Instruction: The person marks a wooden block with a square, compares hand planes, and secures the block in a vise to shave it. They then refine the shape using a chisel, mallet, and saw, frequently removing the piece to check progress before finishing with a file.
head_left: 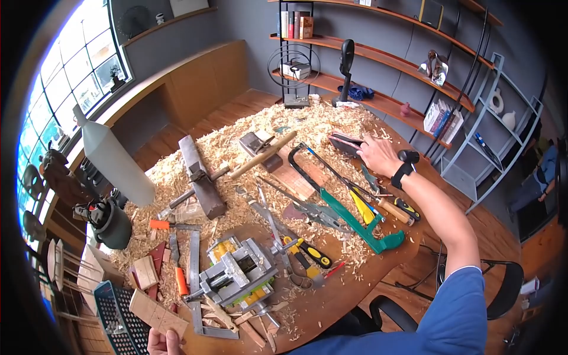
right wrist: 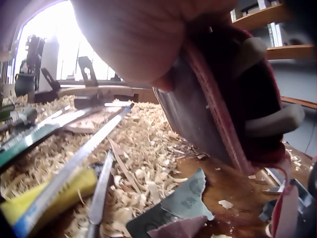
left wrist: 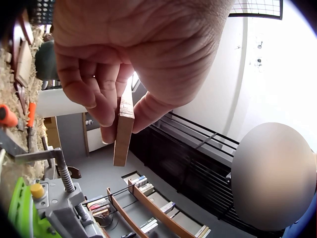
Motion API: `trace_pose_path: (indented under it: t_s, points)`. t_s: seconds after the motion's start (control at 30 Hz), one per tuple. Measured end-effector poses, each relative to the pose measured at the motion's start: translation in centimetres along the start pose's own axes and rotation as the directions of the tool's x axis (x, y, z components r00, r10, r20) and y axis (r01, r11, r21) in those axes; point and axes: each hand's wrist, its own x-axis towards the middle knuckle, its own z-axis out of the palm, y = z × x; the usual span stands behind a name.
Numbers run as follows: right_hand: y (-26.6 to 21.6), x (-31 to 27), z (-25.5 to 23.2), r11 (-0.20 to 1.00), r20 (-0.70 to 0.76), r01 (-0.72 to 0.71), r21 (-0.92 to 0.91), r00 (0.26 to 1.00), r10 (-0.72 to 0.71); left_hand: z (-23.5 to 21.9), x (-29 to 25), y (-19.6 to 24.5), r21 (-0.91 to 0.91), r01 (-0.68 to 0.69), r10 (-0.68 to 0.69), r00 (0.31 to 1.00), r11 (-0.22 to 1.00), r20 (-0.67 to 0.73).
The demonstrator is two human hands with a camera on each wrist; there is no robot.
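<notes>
My left hand [head_left: 165, 344] pinches a thin, flat wooden piece [head_left: 155, 313] with small marks on its face, low at the front left. The left wrist view shows that wooden piece [left wrist: 124, 134] edge-on between thumb and fingers. Out at the far right of the table, my right hand [head_left: 380, 157] grips a dark, box-like thing with a pinkish edge [head_left: 345, 145]. Seen from the right wrist, this dark thing [right wrist: 195, 111] is hollow, with two pale prongs inside; its exact kind I cannot tell. Torn sandpaper [right wrist: 187, 196] lies beneath it.
A grey vise [head_left: 239, 275] stands at the table's front, beside a perforated basket [head_left: 121, 319]. A green-handled hacksaw [head_left: 349, 219] lies near my right forearm. Wooden planes [head_left: 201, 183] sit among wood shavings [head_left: 225, 139]. A tall white bottle [head_left: 115, 160] stands at left.
</notes>
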Motion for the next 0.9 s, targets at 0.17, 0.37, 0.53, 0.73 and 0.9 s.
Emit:
trace_pose_path:
  t_s: [0.17, 0.37, 0.53, 0.73, 0.9]
  points:
    - [-1.0, -0.8, 3.4, 0.989, 0.047, 0.059, -0.133, 0.997, -0.054, -0.6, -0.3, -0.2, -0.014, -0.009, 0.008, 1.000, 1.000, -0.009]
    - [-4.1, -1.6, -1.1, 0.983, 0.281, -0.119, 0.136, 0.957, 0.077, -0.8, -0.6, -0.5, 0.028, 0.026, -0.025, 0.999, 0.999, -0.021]
    - [-7.8, -4.2, -5.0, 0.984, -0.145, 0.042, 0.173, 0.989, -0.017, -0.7, -0.8, -0.6, -0.036, 0.006, -0.006, 1.000, 0.999, 0.002]
    - [-19.5, -11.7, -11.6, 0.689, -0.200, 0.260, 0.676, 0.965, -0.168, -0.1, -1.3, -1.1, 0.010, 0.009, -0.009, 1.000, 1.000, 0.013]
    - [-28.8, -14.1, -14.3, 0.406, -0.334, 0.444, 0.799, 0.888, -0.316, 0.3, -1.8, -1.9, -0.067, -0.029, 0.041, 0.982, 0.997, 0.183]
